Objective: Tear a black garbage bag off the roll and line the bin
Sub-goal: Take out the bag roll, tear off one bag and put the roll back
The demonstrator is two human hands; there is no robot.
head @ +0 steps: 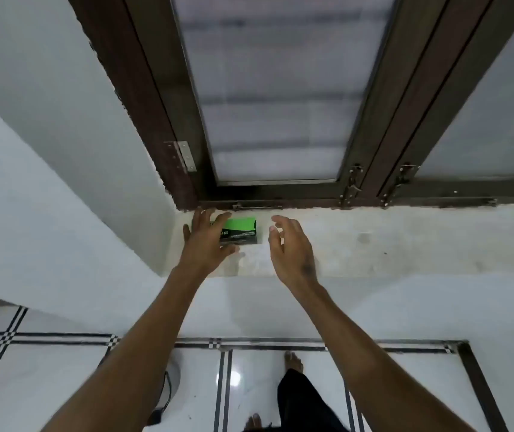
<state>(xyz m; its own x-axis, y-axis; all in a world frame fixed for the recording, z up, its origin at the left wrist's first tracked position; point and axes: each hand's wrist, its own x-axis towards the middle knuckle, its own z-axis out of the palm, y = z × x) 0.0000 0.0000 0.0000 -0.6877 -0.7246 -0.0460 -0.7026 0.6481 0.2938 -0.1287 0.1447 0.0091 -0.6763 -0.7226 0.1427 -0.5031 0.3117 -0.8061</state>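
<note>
One window [276,88] is filling our view above the sill [374,241] — we are holding our left hand [205,241] spread over the pack [243,231] lying there, our right hand [291,246] open beside it.
</note>
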